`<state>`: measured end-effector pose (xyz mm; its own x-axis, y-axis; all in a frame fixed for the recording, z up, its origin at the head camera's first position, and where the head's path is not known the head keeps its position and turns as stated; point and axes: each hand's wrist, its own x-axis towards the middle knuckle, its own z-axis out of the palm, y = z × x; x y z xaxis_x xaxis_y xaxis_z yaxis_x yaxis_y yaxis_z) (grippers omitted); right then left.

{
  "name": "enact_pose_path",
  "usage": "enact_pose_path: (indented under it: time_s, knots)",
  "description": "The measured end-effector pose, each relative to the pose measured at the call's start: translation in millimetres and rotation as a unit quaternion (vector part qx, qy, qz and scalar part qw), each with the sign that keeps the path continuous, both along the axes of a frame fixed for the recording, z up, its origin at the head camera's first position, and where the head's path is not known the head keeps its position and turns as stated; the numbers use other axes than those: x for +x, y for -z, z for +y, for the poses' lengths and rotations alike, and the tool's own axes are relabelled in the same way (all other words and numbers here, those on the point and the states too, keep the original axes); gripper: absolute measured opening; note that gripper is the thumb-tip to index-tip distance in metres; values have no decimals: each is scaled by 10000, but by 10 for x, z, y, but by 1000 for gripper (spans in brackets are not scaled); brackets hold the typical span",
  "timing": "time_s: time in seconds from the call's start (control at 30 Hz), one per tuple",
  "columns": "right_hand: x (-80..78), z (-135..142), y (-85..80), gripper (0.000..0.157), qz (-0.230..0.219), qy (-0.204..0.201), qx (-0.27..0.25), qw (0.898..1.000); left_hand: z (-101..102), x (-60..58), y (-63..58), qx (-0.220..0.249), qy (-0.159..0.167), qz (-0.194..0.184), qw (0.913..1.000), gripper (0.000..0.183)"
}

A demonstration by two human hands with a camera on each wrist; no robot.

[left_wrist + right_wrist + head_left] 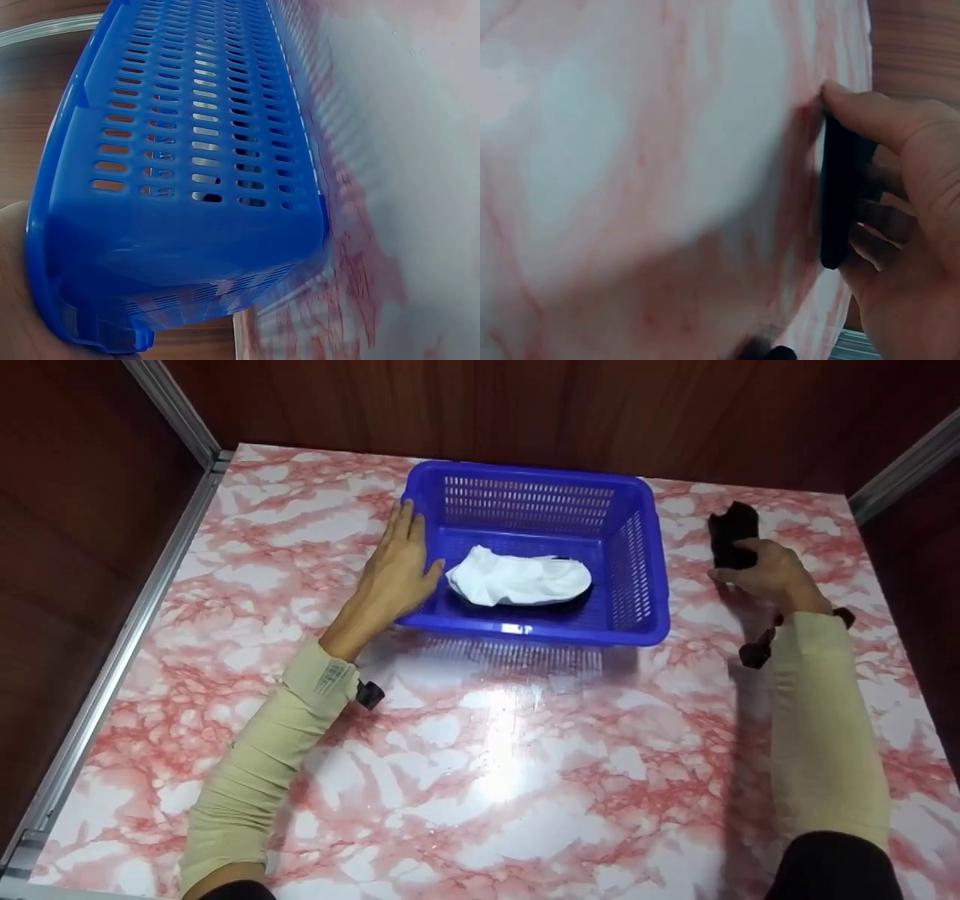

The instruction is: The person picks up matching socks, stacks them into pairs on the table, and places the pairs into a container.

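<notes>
In the head view a blue plastic basket (pixel 525 628) with slotted walls stands at the back of the table. Inside it lies a white sock (pixel 525 577), with something black showing from under its lower edge. My left hand (pixel 401 566) rests at the basket's left rim, fingers extended along it and thumb over the inner side. The left wrist view shows the same basket (pixel 180 232) from outside, with part of the hand at its rim. To the right of the basket, my right hand (pixel 772 570) pinches a black sock (pixel 733 529) between thumb and fingers, low over the tabletop.
The table (pixel 465 780) has a glossy red-and-white marbled top. Dark wooden panels (pixel 525 412) enclose it at the back and sides, with a metal frame strip (pixel 127 637) along the left. Light sleeves (pixel 259 757) cover both forearms, and small dark devices (pixel 369 694) sit at the wrists.
</notes>
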<state>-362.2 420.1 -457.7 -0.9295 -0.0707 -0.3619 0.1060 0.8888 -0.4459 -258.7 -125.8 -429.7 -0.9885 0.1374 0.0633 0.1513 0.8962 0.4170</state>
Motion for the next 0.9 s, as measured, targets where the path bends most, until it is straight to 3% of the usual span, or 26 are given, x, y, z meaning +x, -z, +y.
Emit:
enact_pose_path:
  time_s: [0.17, 0.3, 0.47, 0.63, 0.83, 0.9]
  knots:
    - [20, -14, 37, 73, 467, 169, 92, 9987, 0, 7, 3, -77, -2, 17, 10000, 75]
    - [54, -92, 3, 65, 650, -51, 306, 9974, -2, 9, 10, -128, 9, 58, 9999, 74]
    - [91, -233, -168, 82, 218, -606, 563, 9963, -1, 10, 3, -139, 13, 88, 9999, 72]
    - [62, -247, -322, 97, 127, -308, 192, 9993, 6, 2, -10, -143, 7, 80, 9999, 71]
    - [19, -140, -174, 114, -273, -407, -109, 9987, 9, 9, 1, -153, -22, 25, 9999, 71]
    - [25, -120, -100, 112, -243, -405, -134, 9988, 6, 13, 3, -160, -12, 15, 9999, 71]
